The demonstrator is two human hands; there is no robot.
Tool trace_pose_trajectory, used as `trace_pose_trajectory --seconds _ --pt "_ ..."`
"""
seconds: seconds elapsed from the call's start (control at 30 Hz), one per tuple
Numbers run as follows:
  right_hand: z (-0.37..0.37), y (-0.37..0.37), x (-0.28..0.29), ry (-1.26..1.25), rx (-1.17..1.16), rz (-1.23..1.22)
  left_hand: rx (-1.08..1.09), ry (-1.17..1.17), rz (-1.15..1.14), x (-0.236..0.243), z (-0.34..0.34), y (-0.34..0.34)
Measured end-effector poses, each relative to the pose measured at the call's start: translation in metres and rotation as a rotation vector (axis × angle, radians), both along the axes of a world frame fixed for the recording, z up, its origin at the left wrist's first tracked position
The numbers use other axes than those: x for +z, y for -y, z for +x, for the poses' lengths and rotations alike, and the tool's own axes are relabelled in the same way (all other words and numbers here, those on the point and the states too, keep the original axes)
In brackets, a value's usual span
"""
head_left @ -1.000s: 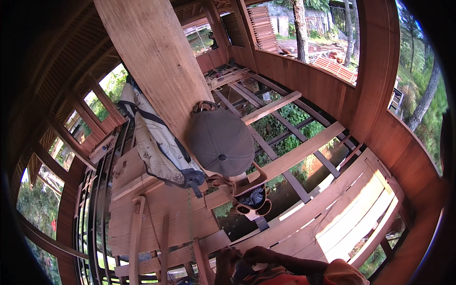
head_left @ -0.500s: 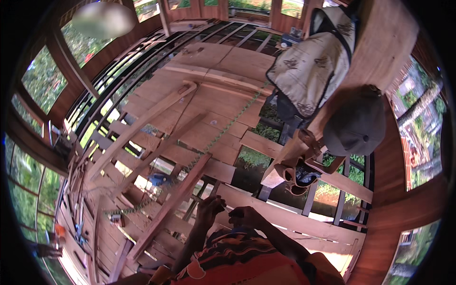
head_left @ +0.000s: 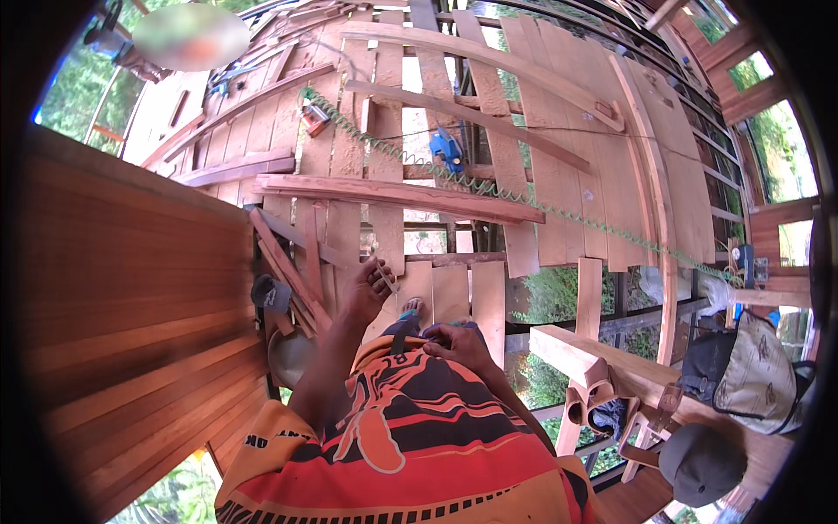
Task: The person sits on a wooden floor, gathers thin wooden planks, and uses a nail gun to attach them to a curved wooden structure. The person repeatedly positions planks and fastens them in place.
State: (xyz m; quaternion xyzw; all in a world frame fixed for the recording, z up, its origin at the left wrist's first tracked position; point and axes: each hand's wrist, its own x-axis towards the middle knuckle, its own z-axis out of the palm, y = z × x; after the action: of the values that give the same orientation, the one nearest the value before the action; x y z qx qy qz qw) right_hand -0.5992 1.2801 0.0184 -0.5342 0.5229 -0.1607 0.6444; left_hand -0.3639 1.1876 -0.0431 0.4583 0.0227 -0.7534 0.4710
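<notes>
My left hand (head_left: 370, 290) is raised in front of me over the plank floor, left of my body. Its fingers are curled around a thin, pale, stick-like piece (head_left: 385, 279), too small to name exactly. At my waist, my right hand (head_left: 460, 344) rests by the hem of my orange, black and red shirt (head_left: 428, 410). Its fingers are bent inward beside dark cloth, and whatever they hold, if anything, is hidden. My foot (head_left: 413, 306) shows on the boards between the two hands.
A reddish beam (head_left: 401, 196) lies across the floor ahead, with a blue power tool (head_left: 446, 150) and a coiled green hose (head_left: 502, 186) beyond. Gaps open between joists at right. A wooden wall (head_left: 140, 288) stands left; a tool pouch (head_left: 602, 403), cap (head_left: 703, 465) and bag (head_left: 758, 374) sit right.
My view has swung left, bringing the wooden wall in and shifting the bag and cap to the lower right. My hands, close together before, are now apart, the right one at my waist.
</notes>
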Motion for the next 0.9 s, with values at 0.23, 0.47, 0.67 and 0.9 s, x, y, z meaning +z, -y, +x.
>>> trace_pose_trajectory --seconds 0.23,0.47,0.67,0.9 --pt "0.009 0.057 0.002 -0.083 0.311 -0.208 0.323 0.036 0.114 -0.022 0.039 -0.025" --pt "-0.017 0.120 -0.010 -0.176 0.493 -0.219 0.490 -0.081 -0.070 -0.018 0.032 0.002" --pt "-0.014 0.173 -0.027 -0.183 0.710 -0.314 0.627 -0.127 -0.142 -0.020 0.026 -0.004" --pt "0.049 0.252 -0.026 -0.205 0.983 -0.287 0.785 -0.041 -0.047 -0.020 0.060 0.030"
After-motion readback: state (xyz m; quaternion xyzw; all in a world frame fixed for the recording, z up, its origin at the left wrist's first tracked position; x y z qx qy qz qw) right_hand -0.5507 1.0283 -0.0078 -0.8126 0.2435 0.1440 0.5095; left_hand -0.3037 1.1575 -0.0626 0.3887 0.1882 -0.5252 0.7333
